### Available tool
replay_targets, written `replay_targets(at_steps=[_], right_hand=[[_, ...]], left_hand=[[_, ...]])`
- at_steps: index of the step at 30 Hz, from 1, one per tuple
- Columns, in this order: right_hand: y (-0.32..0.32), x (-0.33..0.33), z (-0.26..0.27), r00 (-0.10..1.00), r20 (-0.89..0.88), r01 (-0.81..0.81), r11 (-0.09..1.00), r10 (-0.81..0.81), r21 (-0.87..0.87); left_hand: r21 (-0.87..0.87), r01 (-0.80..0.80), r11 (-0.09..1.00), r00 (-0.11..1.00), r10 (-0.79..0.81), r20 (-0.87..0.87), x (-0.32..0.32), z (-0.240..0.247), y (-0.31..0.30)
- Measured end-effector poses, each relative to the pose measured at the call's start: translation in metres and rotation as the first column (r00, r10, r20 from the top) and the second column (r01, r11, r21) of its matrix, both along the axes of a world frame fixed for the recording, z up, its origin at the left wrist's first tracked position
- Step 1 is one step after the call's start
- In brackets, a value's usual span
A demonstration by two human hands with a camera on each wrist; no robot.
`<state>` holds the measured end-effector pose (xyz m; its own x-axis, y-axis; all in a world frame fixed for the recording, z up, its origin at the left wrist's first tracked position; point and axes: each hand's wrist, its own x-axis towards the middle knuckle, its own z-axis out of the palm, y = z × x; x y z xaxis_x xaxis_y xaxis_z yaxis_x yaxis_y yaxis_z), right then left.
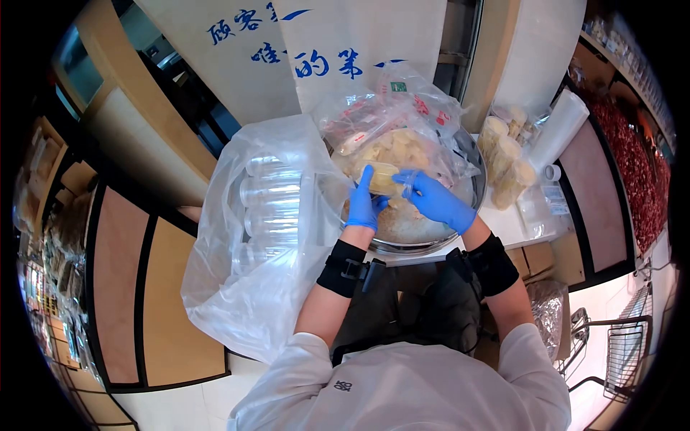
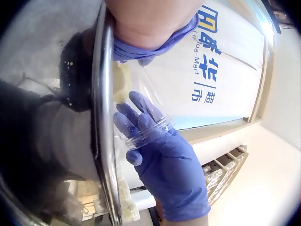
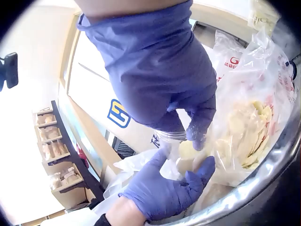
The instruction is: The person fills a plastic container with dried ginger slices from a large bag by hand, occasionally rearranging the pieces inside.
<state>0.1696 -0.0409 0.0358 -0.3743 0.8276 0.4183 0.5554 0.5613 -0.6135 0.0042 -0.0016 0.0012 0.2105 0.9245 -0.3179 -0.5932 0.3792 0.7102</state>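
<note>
A clear plastic jar (image 1: 381, 177) with pale yellow slices in it lies tilted between two blue-gloved hands, over a wide metal basin. My left hand (image 1: 366, 204) grips the jar's body, its thumb lying along the side. At the jar's mouth is my right hand (image 1: 438, 202), with fingers and thumb bent about the ringed rim (image 2: 150, 133). In the right wrist view, yellow slices (image 3: 189, 149) show through the plastic between both hands. More pale slices (image 3: 251, 134) lie in a printed clear bag (image 1: 402, 108) inside the basin (image 3: 263, 183).
To the left, a large translucent bag (image 1: 215, 287) holds rows of clear jars (image 1: 273, 197). Several filled jars (image 1: 507, 161) stand right of the basin, beside a roll of plastic film (image 1: 560, 129). A white panel with blue writing (image 1: 359, 29) rises behind.
</note>
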Motion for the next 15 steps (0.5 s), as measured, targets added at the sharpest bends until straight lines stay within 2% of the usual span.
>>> replay_targets(at_steps=[1, 3, 7, 9, 10, 12, 13, 15], right_hand=[[-0.002, -0.001, 0.002, 1.000, 0.005, -0.004, 1.000, 0.004, -0.001], [-0.006, -0.003, 0.007, 0.994, -0.089, 0.055, 0.989, -0.067, -0.134], [-0.007, -0.004, 0.010, 0.988, -0.119, 0.066, 0.968, -0.097, -0.241], [-0.006, -0.005, 0.005, 0.988, -0.151, -0.025, 0.990, 0.004, -0.140], [-0.005, -0.004, 0.001, 0.989, -0.149, -0.027, 0.990, 0.005, -0.142], [-0.005, -0.004, 0.000, 0.992, -0.125, -0.010, 1.000, 0.013, 0.028], [-0.006, -0.004, 0.003, 0.992, -0.123, -0.012, 1.000, 0.015, 0.028], [-0.011, -0.003, 0.014, 0.976, -0.216, -0.021, 0.978, -0.024, -0.208]], left_hand=[[0.004, 0.013, 1.000, 1.000, -0.013, -0.019, 0.000, 0.000, 0.000], [0.008, 0.021, 1.000, 0.999, -0.021, -0.035, -0.001, 0.000, 0.000], [-0.002, 0.027, 1.000, 0.998, -0.027, -0.064, -0.002, 0.002, -0.001], [-0.003, 0.026, 1.000, 0.998, -0.026, -0.051, -0.002, 0.002, -0.002], [-0.004, 0.022, 1.000, 0.998, -0.022, -0.057, -0.002, 0.002, -0.002], [-0.004, 0.015, 1.000, 0.998, -0.015, -0.060, -0.002, 0.002, -0.002], [-0.007, 0.023, 1.000, 0.997, -0.023, -0.069, -0.002, 0.002, -0.002], [-0.010, 0.029, 1.000, 0.997, -0.029, -0.075, -0.003, 0.002, -0.001]])
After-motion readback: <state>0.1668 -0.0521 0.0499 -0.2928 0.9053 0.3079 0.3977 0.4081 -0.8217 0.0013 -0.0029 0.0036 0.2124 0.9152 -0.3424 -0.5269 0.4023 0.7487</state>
